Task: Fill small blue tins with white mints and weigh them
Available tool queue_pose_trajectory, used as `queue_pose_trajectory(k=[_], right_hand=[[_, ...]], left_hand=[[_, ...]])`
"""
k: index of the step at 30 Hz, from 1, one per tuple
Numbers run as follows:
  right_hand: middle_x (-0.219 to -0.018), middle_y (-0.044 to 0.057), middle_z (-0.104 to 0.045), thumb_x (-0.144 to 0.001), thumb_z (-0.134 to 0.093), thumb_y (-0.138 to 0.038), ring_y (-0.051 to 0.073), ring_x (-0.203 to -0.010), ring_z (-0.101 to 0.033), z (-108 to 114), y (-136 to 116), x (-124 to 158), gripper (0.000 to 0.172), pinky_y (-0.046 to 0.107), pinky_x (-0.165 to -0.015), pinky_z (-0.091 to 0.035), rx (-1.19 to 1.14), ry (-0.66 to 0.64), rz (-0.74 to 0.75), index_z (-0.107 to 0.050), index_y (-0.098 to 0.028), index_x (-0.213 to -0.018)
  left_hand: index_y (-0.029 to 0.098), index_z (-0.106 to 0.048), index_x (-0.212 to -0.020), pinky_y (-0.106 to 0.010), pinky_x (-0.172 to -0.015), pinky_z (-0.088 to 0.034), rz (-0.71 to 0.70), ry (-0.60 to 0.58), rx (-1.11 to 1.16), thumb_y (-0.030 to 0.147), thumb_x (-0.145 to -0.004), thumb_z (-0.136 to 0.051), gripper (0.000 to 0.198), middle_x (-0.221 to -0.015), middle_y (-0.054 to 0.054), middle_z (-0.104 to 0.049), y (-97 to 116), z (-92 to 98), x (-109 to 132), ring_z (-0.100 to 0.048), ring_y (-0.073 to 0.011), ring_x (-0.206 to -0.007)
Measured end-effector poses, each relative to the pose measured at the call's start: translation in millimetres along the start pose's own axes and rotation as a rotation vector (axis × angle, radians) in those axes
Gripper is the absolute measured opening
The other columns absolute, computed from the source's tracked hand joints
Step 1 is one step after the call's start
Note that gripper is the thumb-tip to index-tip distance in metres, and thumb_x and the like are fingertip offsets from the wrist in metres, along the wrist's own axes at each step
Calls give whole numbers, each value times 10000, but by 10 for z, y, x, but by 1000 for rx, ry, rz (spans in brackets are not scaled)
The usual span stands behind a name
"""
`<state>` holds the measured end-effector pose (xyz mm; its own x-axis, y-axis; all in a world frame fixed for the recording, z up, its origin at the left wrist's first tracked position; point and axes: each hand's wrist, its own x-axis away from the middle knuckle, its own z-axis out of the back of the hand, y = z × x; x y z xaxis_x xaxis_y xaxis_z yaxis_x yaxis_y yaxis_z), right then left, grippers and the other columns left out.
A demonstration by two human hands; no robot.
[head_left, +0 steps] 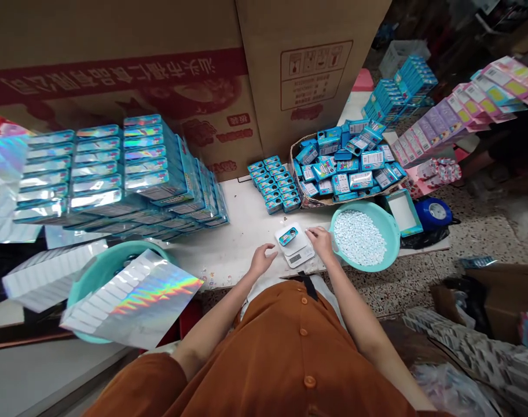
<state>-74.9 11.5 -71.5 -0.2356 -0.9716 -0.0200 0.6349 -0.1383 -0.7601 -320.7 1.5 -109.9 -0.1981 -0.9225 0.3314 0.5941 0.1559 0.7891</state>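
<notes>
Blue tin lies flat on a small kitchen scale; the scale stands at the near edge of a white table. Both bare forearms reach forward from an orange dress; the left hand hovers just left of the scale, fingers loosely curled, holding nothing; the right hand comes down at the scale's right edge, fingers bent towards the tin, and whether it is pinching anything cannot be told.

Right of the scale sits a teal basin heaped with small white pieces; beyond the scale, rows of stacked tins stand beside a basket of loose blue tins. Left of the scale rise stacks of blue boxes; a holographic sheet lies over another teal basin. Behind the scale stand large cardboard cartons; a roll of blue tape lies further right, on a speckled floor.
</notes>
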Motion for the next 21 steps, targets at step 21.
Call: queue_pose_trajectory(k=[21], right_hand=[[-839,82,-677,-831,-518,-321,185,-761,-616,457,656,177,242,304,-767,-472,147,69,-158,-699,-161,-840]], left_hand=[[206,-589,-1017,-365,-972,-421,-4,237,18,406,-825,-512,288,-1089,-67,-642,-7,101,208,-566,-216,-1072]])
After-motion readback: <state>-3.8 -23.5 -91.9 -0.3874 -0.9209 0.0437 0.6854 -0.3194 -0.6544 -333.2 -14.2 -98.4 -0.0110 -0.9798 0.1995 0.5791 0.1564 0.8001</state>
